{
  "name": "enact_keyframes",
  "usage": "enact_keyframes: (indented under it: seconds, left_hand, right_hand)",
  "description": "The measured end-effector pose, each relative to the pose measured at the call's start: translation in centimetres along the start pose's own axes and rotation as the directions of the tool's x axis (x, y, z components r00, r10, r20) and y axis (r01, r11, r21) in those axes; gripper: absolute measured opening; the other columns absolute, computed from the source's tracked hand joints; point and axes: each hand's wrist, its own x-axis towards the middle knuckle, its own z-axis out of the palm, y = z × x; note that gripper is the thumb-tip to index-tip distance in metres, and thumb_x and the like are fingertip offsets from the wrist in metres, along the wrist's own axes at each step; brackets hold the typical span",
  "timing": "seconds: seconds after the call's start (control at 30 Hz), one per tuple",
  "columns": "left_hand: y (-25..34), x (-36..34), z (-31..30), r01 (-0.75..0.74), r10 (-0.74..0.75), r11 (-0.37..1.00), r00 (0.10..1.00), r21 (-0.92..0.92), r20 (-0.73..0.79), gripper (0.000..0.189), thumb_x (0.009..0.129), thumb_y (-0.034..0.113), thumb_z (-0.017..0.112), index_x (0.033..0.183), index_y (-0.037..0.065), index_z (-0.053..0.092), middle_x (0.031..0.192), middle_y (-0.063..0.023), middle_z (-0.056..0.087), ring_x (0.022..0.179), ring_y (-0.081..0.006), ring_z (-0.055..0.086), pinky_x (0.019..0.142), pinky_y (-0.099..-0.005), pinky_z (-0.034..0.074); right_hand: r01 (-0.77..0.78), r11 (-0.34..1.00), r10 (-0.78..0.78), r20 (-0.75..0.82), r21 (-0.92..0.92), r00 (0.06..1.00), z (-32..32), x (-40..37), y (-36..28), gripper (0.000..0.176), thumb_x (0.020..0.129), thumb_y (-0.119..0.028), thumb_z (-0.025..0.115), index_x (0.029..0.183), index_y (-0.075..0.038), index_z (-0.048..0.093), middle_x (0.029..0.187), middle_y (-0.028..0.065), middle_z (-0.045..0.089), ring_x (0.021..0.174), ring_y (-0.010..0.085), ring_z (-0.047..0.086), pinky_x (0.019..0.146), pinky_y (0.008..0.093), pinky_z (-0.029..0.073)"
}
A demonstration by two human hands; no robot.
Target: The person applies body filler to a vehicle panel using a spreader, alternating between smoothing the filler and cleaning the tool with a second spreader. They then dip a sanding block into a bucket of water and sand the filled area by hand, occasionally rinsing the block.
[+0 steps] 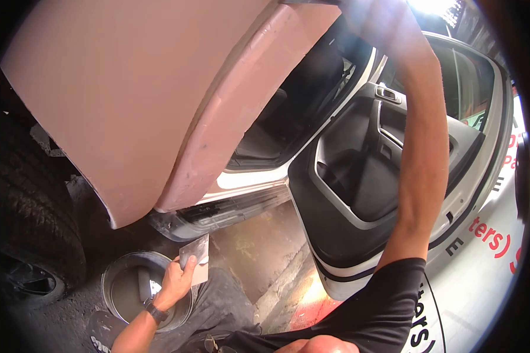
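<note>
Low on the left, my left hand (175,283) with a dark wristwatch grips a flat rectangular piece that looks like sandpaper (201,274), grey on one face and pinkish on the other. My thumb presses on its grey face. Just below that hand is a round bucket (107,283) of murky liquid with a pale object in it. My right arm reaches up to the top of the view, where my right hand (368,16) is at the upper edge of a pinkish primed car panel (141,100). Glare and the frame edge hide its fingers.
An open white car door (359,217) with black trim stands right of the panel. A side step (229,215) runs below the sill. A tyre (26,206) is at far left. A lettered white surface (483,259) lies at right, and my dark trousers (218,300) are below.
</note>
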Motion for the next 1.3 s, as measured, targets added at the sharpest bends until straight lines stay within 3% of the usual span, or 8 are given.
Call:
enact_keyframes:
  seconds: [0.23,0.4,0.5,0.6,0.8,1.0,1.1,1.3]
  left_hand:
    - [-0.2,0.1,-0.2,0.060,-0.061,0.997,0.998,0.042,0.024,0.054,0.103,0.043,0.056,0.103,-0.009,0.070,0.089,-0.0187,0.073,0.082,-0.0215,0.070,0.075,-0.0368,0.053]
    - [-0.6,0.3,-0.5,0.095,-0.096,0.993,0.995,0.072,0.011,0.052,0.104,0.041,0.056,0.103,-0.009,0.070,0.090,-0.0193,0.073,0.082,-0.0221,0.070,0.075,-0.0369,0.053]
    - [-0.4,0.5,-0.7,0.107,-0.107,0.991,0.994,0.082,0.001,0.052,0.104,0.041,0.056,0.103,-0.009,0.070,0.090,-0.0195,0.073,0.082,-0.0226,0.070,0.075,-0.0369,0.053]
    - [-0.4,0.5,-0.7,0.100,-0.100,0.992,0.995,0.075,-0.005,0.051,0.103,0.040,0.056,0.103,-0.009,0.070,0.090,-0.0197,0.073,0.082,-0.0227,0.070,0.075,-0.0369,0.053]
    - [-0.3,0.3,-0.4,0.092,-0.092,0.993,0.996,0.073,-0.009,0.053,0.103,0.042,0.056,0.103,-0.009,0.070,0.090,-0.0199,0.073,0.083,-0.0228,0.071,0.075,-0.0379,0.053]
    - [-0.3,0.2,-0.1,0.042,-0.043,0.997,0.999,0.058,0.013,0.055,0.103,0.043,0.055,0.102,-0.009,0.069,0.092,-0.0219,0.072,0.085,-0.0271,0.072,0.075,-0.0397,0.052]
    - [-0.5,0.2,-0.1,0.036,-0.037,0.998,0.999,0.054,0.023,0.054,0.103,0.043,0.055,0.102,-0.009,0.070,0.094,-0.0227,0.072,0.086,-0.0297,0.072,0.076,-0.0400,0.052]
    - [-0.7,0.2,-0.1,0.017,-0.018,0.999,1.000,0.037,0.026,0.053,0.103,0.042,0.056,0.103,-0.008,0.070,0.095,-0.0228,0.072,0.088,-0.0307,0.072,0.077,-0.0400,0.053]
  right_hand:
    - [-0.490,0.788,0.330,-0.416,-0.373,0.847,2.3,-2.9,-3.3,0.049,0.102,-0.029,0.059,0.145,-0.007,0.052,0.143,0.0164,0.055,0.130,0.0247,0.054,0.108,0.0378,0.046]
    - [0.207,0.141,-0.423,0.130,-0.968,0.897,-2.5,-4.1,6.9,0.044,0.099,-0.025,0.066,0.141,-0.014,0.059,0.139,0.0140,0.061,0.131,0.0287,0.055,0.110,0.0378,0.044]
    - [0.088,0.961,0.029,-0.415,0.261,0.909,0.4,-3.4,8.7,0.035,0.098,-0.017,0.066,0.133,-0.018,0.066,0.137,0.0125,0.063,0.131,0.0333,0.055,0.113,0.0418,0.041]
    - [0.088,0.266,-0.500,-0.059,-0.960,0.864,-1.1,-6.0,11.7,0.038,0.094,-0.010,0.067,0.131,-0.020,0.068,0.139,0.0134,0.060,0.131,0.0359,0.053,0.115,0.0466,0.037]
    - [0.132,0.181,-0.416,0.045,-0.975,0.908,-2.4,-8.2,9.5,0.043,0.087,-0.003,0.068,0.127,-0.019,0.071,0.132,0.0152,0.065,0.126,0.0344,0.058,0.110,0.0483,0.041]
    - [-0.040,0.822,-0.207,-0.363,-0.569,0.909,0.7,-4.9,1.0,0.029,0.097,-0.010,0.060,0.124,-0.008,0.069,0.120,0.0155,0.070,0.113,0.0338,0.065,0.100,0.0370,0.050]
    - [0.068,0.321,-0.370,-0.059,-0.945,0.927,-1.6,-3.5,3.2,0.032,0.101,-0.018,0.058,0.128,-0.005,0.067,0.121,0.0115,0.071,0.112,0.0278,0.066,0.097,0.0334,0.051]
    - [-0.293,0.888,0.166,-0.346,-0.355,0.924,1.6,-2.5,-3.2,0.046,0.099,-0.038,0.061,0.136,-0.009,0.064,0.123,0.0138,0.070,0.112,0.0237,0.065,0.096,0.0342,0.051]
